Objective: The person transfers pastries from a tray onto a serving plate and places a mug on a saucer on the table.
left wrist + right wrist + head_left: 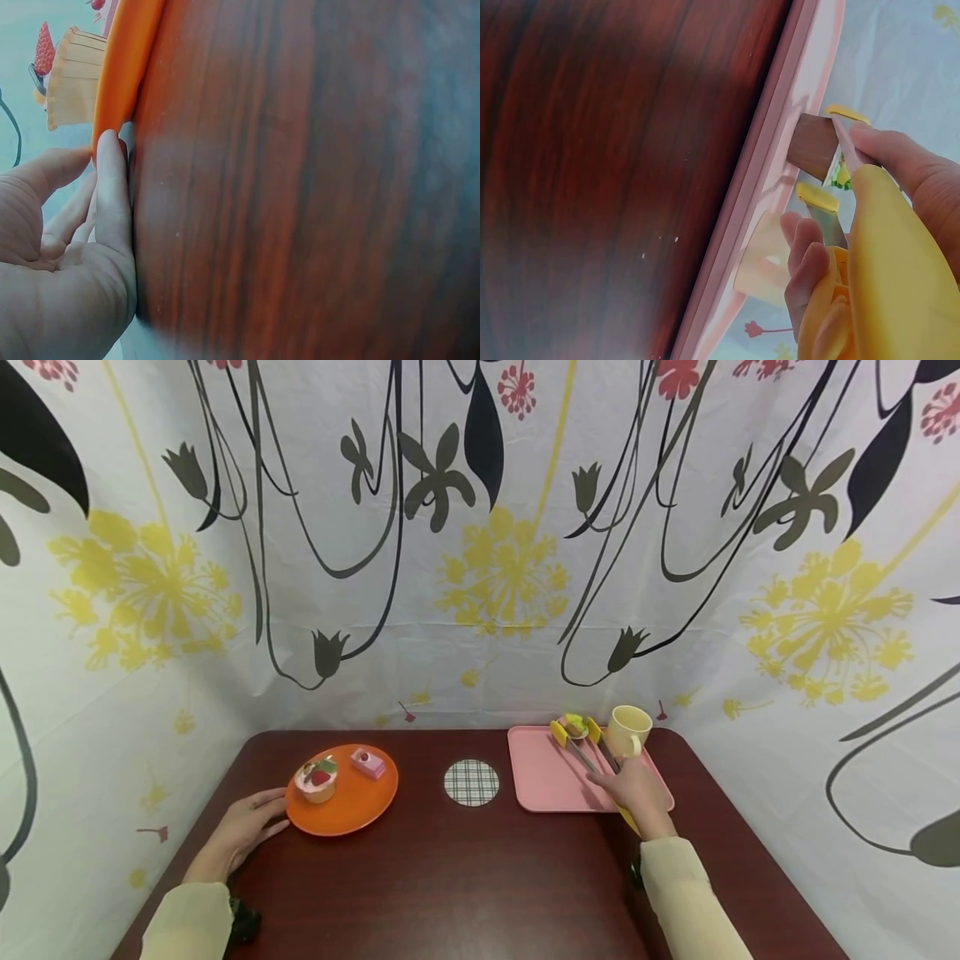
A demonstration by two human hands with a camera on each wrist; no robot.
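Tongs on a small cake at the back of the pink tray

The right hand (pixel 636 789) grips yellow tongs (pixel 592 752), their tips around a small cake (pixel 575 725) on the pink tray (pixel 547 777), just beside the cream mug (pixel 628 729). The left hand (pixel 243 828) lies flat and relaxed, fingertips touching the orange plate (pixel 352 806). A loose squeeze could let the cake slip or nudge the mug. How firmly the tips bite is hard to make out.

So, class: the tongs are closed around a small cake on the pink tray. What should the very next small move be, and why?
Probably lift the small cake straight up off the pink tray. The right hand grips the tongs, whose tips already sit around the cake, and the left hand touches the rim of the orange plate, which has bare space.
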